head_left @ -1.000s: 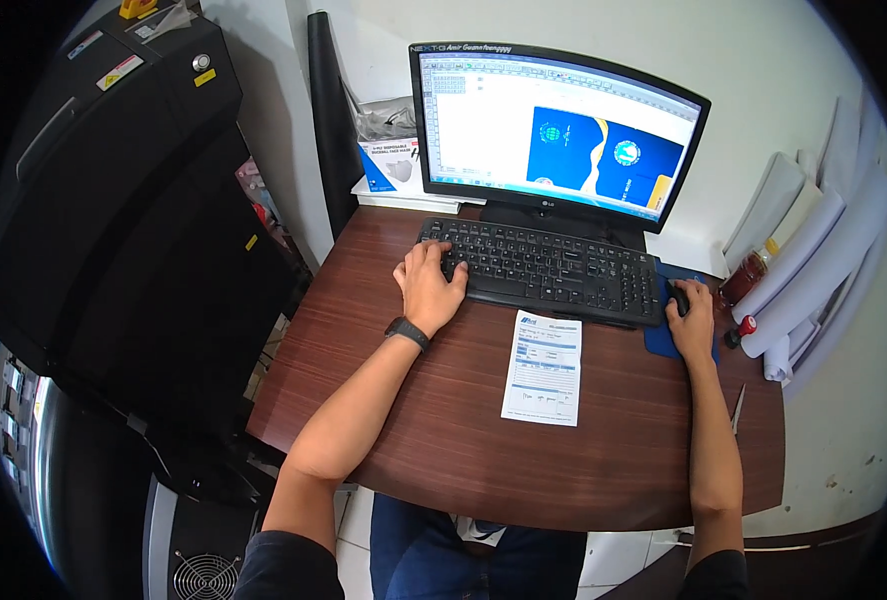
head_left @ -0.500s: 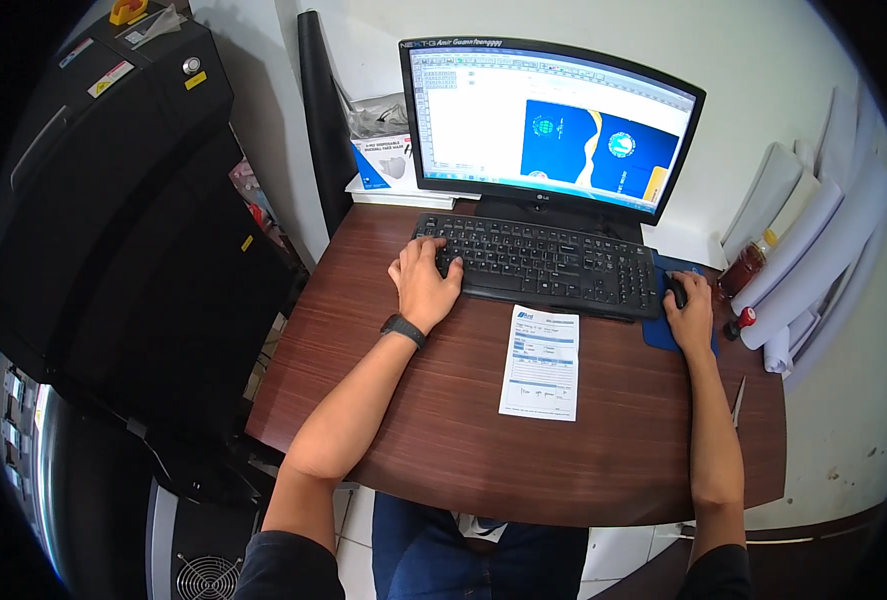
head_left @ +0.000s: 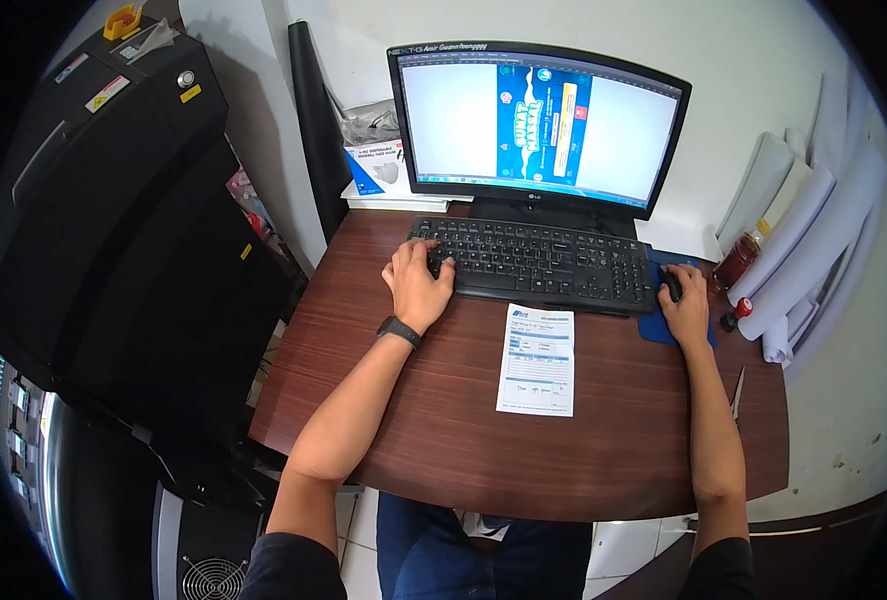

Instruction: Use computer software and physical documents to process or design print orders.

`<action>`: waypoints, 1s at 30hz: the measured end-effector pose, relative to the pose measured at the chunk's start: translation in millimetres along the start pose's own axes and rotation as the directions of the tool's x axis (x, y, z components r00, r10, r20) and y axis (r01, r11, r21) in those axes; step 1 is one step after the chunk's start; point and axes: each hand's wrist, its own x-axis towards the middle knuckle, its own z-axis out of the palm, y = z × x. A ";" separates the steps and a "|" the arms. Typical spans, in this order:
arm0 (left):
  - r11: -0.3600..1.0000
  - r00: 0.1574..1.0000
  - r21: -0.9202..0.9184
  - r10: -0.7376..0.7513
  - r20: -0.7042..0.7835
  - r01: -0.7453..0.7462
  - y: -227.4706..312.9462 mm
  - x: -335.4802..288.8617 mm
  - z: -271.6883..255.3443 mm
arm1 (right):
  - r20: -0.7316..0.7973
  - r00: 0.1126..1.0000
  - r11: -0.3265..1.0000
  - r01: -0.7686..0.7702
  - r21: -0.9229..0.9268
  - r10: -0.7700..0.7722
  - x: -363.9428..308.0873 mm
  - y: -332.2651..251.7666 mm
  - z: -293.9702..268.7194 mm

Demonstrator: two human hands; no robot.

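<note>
My left hand (head_left: pixel 421 292) rests at the left end of a black keyboard (head_left: pixel 539 265), fingers spread over the keys and holding nothing. A dark watch band circles that wrist. Over on the right, my right hand (head_left: pixel 688 312) is curled around a black computer mouse (head_left: pixel 672 286), which lies on a blue mouse pad (head_left: pixel 652 328). Behind the keyboard stands a monitor (head_left: pixel 444 120), its screen showing a blue poster design with white and yellow parts, centred on a pale background. Between my forearms, a white printed form (head_left: pixel 537 370) lies flat on the brown desk (head_left: pixel 464 440).
Scissors (head_left: pixel 738 392) lie by my right forearm. A red-topped stamp (head_left: pixel 737 312), a bottle of dark red liquid (head_left: pixel 739 260) and several paper rolls (head_left: pixel 789 235) stand at the right. A mask box (head_left: pixel 376 168) sits left of the monitor. A large black machine (head_left: pixel 114 230) flanks the desk.
The screen has switched from a close-up of blue cards beside a toolbar to the whole upright poster. Both hands keep their places; the view has shifted slightly.
</note>
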 end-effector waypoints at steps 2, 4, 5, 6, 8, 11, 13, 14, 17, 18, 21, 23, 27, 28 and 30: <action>1.000 1.000 -0.014 0.012 -0.017 -0.013 -5.4 1.1 -3.6 | -0.016 1.000 1.000 0.005 0.008 -0.005 -0.6 2.8 3.0; 0.998 0.994 0.009 0.069 -0.087 -0.068 -11.5 -0.8 -10.7 | -0.025 1.000 1.000 0.013 0.022 -0.012 -0.6 4.1 4.3; 0.998 0.994 0.018 0.066 -0.084 -0.065 -14.7 -0.4 -13.0 | -0.013 1.000 1.000 0.012 0.012 -0.012 0.9 4.1 5.0; 0.996 0.993 -0.024 0.080 -0.086 -0.083 -18.4 2.9 -13.9 | 0.001 1.000 1.000 0.013 0.003 -0.013 3.0 3.8 6.4; 0.989 0.980 -0.040 0.134 -0.150 -0.142 -18.2 3.0 -17.3 | 0.006 1.000 1.000 0.000 0.015 0.000 5.8 -1.2 0.9; 0.994 0.995 -0.093 0.050 -0.084 -0.057 -10.1 -2.8 -21.3 | -0.013 1.000 1.000 0.005 -0.002 -0.005 5.4 3.8 1.0; 0.996 0.998 -0.088 0.019 -0.059 -0.024 -8.3 -5.1 -23.6 | -0.004 1.000 0.999 -0.019 -0.036 0.019 7.4 5.7 2.6; 0.997 0.997 -0.066 0.031 -0.065 -0.036 -8.1 -6.7 -24.3 | 0.000 1.000 0.999 -0.022 -0.031 0.022 6.7 5.5 4.0; 0.995 0.994 -0.014 0.094 -0.060 -0.095 -6.3 -9.2 -26.2 | -0.004 0.999 0.999 -0.040 -0.016 0.040 3.8 4.9 7.9; 0.990 0.989 0.015 0.142 -0.048 -0.141 -5.3 -9.6 -26.3 | -0.006 0.999 0.999 -0.041 -0.014 0.041 4.3 5.7 8.1; 0.980 0.984 0.095 0.170 0.054 -0.175 3.8 -13.0 -25.2 | -0.013 0.999 0.998 -0.042 -0.036 0.042 3.3 6.4 5.7; 0.962 0.972 0.155 0.207 0.114 -0.223 2.9 -14.1 -24.8 | -0.021 0.999 0.999 -0.042 -0.016 0.042 3.0 4.6 6.6; 0.923 0.942 0.226 0.267 0.205 -0.311 15.6 -13.1 -22.2 | -0.020 0.998 0.998 -0.065 -0.008 0.065 4.0 7.4 3.3; 0.920 0.940 0.231 0.270 0.208 -0.315 13.6 -13.6 -21.6 | -0.019 0.998 0.998 -0.065 -0.007 0.064 4.7 6.9 4.1; 0.922 0.946 0.245 0.257 0.196 -0.301 8.6 -14.6 -19.9 | -0.021 0.997 0.998 -0.069 -0.002 0.068 5.8 6.0 5.7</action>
